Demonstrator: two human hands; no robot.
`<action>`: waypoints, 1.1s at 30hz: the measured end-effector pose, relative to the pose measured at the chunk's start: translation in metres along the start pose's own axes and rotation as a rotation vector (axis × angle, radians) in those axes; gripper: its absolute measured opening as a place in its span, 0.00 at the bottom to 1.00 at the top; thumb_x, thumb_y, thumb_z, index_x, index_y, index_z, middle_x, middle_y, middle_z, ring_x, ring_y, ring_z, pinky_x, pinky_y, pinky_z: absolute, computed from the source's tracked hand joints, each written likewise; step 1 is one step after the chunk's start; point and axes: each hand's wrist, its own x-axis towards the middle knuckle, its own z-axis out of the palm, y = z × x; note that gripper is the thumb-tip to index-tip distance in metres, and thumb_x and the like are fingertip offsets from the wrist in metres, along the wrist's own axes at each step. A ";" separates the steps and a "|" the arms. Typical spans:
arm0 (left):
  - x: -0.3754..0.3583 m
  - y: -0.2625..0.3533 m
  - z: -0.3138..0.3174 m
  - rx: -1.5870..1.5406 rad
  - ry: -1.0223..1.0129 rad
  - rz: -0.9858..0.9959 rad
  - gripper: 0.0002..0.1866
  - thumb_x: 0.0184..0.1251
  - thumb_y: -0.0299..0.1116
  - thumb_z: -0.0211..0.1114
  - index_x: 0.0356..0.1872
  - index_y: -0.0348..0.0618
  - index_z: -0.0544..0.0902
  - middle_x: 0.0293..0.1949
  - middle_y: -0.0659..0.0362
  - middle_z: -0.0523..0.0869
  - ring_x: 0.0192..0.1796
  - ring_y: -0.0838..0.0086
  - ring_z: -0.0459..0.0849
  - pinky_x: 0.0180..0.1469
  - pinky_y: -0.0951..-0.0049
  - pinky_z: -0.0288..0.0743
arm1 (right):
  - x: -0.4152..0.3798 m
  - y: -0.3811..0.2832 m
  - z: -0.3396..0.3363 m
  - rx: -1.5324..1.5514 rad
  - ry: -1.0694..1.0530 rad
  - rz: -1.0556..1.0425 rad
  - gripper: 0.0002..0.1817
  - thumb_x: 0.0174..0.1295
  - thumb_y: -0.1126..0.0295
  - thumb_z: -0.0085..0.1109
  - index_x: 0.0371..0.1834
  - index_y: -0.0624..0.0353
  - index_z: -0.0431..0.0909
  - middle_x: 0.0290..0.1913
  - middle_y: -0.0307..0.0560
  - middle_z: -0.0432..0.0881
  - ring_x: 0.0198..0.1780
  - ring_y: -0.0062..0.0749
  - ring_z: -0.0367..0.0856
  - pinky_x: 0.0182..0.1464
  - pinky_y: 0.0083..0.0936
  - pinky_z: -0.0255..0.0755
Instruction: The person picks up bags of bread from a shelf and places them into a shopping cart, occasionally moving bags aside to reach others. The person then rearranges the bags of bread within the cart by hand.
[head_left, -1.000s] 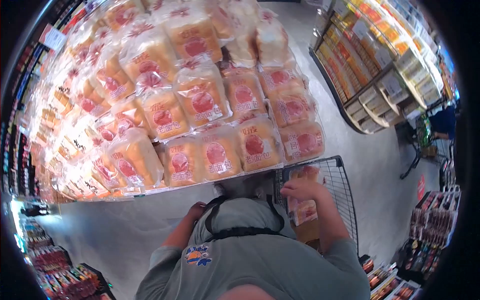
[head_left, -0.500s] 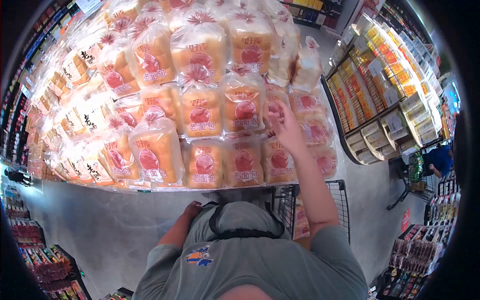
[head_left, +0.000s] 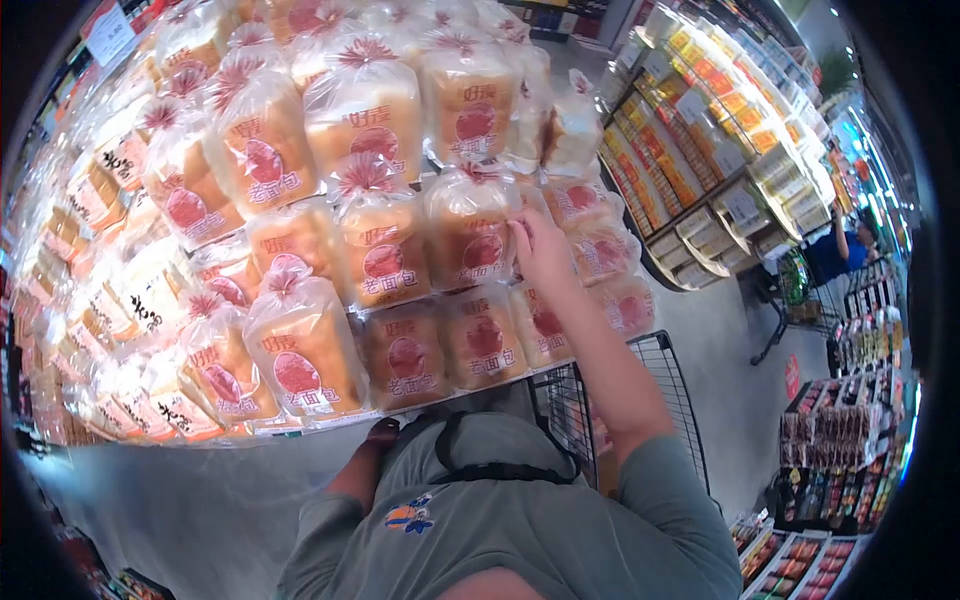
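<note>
right hand (head_left: 540, 245): fingers bent, tips at the right side of a bagged loaf (head_left: 468, 240), upright just behind front-row loaves (head_left: 484, 342). left hand (head_left: 383, 431) low beside the body; finger state unclear.

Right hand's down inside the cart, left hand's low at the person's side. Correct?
Not the right hand: the head view shows its fingers at the edge of an upright bagged loaf. The left hand is low at the person's side.
</note>
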 end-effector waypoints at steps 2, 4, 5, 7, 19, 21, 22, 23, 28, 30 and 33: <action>0.019 -0.013 0.005 -0.114 -0.014 0.048 0.18 0.65 0.42 0.57 0.51 0.47 0.83 0.58 0.55 0.81 0.61 0.60 0.78 0.65 0.64 0.69 | -0.026 0.001 -0.011 -0.022 0.202 -0.097 0.09 0.65 0.68 0.55 0.43 0.59 0.80 0.40 0.54 0.84 0.42 0.53 0.81 0.46 0.42 0.74; 0.026 -0.009 0.000 -0.097 -0.042 0.074 0.18 0.65 0.42 0.57 0.51 0.47 0.83 0.58 0.55 0.81 0.61 0.60 0.78 0.65 0.64 0.69 | -0.056 0.003 -0.037 -0.068 0.302 -0.062 0.09 0.65 0.68 0.55 0.42 0.60 0.80 0.40 0.53 0.84 0.41 0.51 0.81 0.46 0.42 0.74; 0.030 -0.005 -0.002 -0.094 -0.055 0.084 0.18 0.65 0.42 0.57 0.51 0.47 0.83 0.58 0.55 0.81 0.61 0.60 0.78 0.65 0.64 0.69 | -0.071 0.005 -0.053 -0.100 0.388 -0.044 0.08 0.65 0.69 0.55 0.41 0.60 0.80 0.39 0.53 0.84 0.39 0.50 0.82 0.45 0.41 0.74; 0.036 -0.003 -0.009 -0.084 -0.092 0.099 0.18 0.65 0.42 0.57 0.51 0.47 0.83 0.58 0.55 0.81 0.61 0.60 0.78 0.64 0.64 0.69 | -0.105 0.016 -0.094 -0.143 0.482 0.074 0.08 0.67 0.70 0.53 0.41 0.61 0.80 0.39 0.52 0.84 0.38 0.44 0.83 0.44 0.36 0.75; 0.051 0.016 -0.010 0.114 -0.432 0.112 0.18 0.65 0.44 0.58 0.52 0.48 0.83 0.57 0.55 0.82 0.60 0.60 0.79 0.64 0.64 0.70 | -0.336 0.110 -0.222 -0.581 0.561 0.665 0.09 0.68 0.67 0.55 0.41 0.62 0.78 0.33 0.50 0.81 0.34 0.40 0.80 0.39 0.31 0.73; 0.059 0.019 -0.020 0.134 -0.439 0.098 0.18 0.65 0.44 0.58 0.52 0.48 0.82 0.57 0.55 0.82 0.60 0.60 0.79 0.64 0.64 0.70 | -0.370 0.140 -0.207 -0.571 0.567 0.743 0.09 0.68 0.66 0.55 0.40 0.62 0.77 0.33 0.51 0.81 0.34 0.41 0.80 0.39 0.32 0.73; 0.067 0.028 -0.021 0.141 -0.439 0.088 0.18 0.65 0.44 0.58 0.52 0.48 0.82 0.57 0.55 0.82 0.60 0.60 0.79 0.64 0.64 0.70 | -0.385 0.153 -0.199 -0.559 0.565 0.796 0.09 0.68 0.66 0.54 0.40 0.62 0.77 0.33 0.51 0.81 0.35 0.42 0.80 0.39 0.33 0.72; 0.058 0.018 -0.027 0.148 -0.437 0.077 0.18 0.65 0.44 0.58 0.52 0.48 0.82 0.57 0.55 0.82 0.60 0.60 0.79 0.64 0.64 0.70 | -0.398 0.164 -0.191 -0.407 0.569 0.919 0.09 0.67 0.67 0.54 0.39 0.62 0.76 0.35 0.57 0.80 0.39 0.53 0.79 0.42 0.39 0.72; 0.059 0.037 -0.021 0.152 -0.392 0.011 0.19 0.65 0.45 0.58 0.52 0.49 0.82 0.57 0.55 0.82 0.60 0.60 0.79 0.63 0.65 0.70 | -0.459 0.228 -0.132 -0.340 0.551 1.077 0.07 0.66 0.68 0.54 0.39 0.61 0.75 0.34 0.59 0.81 0.39 0.57 0.80 0.42 0.42 0.72; 0.052 0.038 -0.014 0.142 -0.364 -0.023 0.19 0.65 0.45 0.58 0.52 0.49 0.82 0.57 0.55 0.82 0.60 0.60 0.79 0.63 0.65 0.70 | -0.475 0.247 -0.111 -0.312 0.463 1.183 0.08 0.66 0.68 0.55 0.39 0.63 0.75 0.32 0.57 0.82 0.36 0.51 0.82 0.40 0.38 0.73; 0.040 0.049 -0.004 0.125 -0.315 -0.077 0.19 0.65 0.45 0.59 0.52 0.49 0.82 0.57 0.55 0.82 0.60 0.60 0.79 0.63 0.65 0.70 | -0.484 0.265 -0.097 -0.286 0.364 1.167 0.08 0.65 0.68 0.56 0.40 0.63 0.76 0.33 0.57 0.82 0.38 0.51 0.83 0.41 0.39 0.74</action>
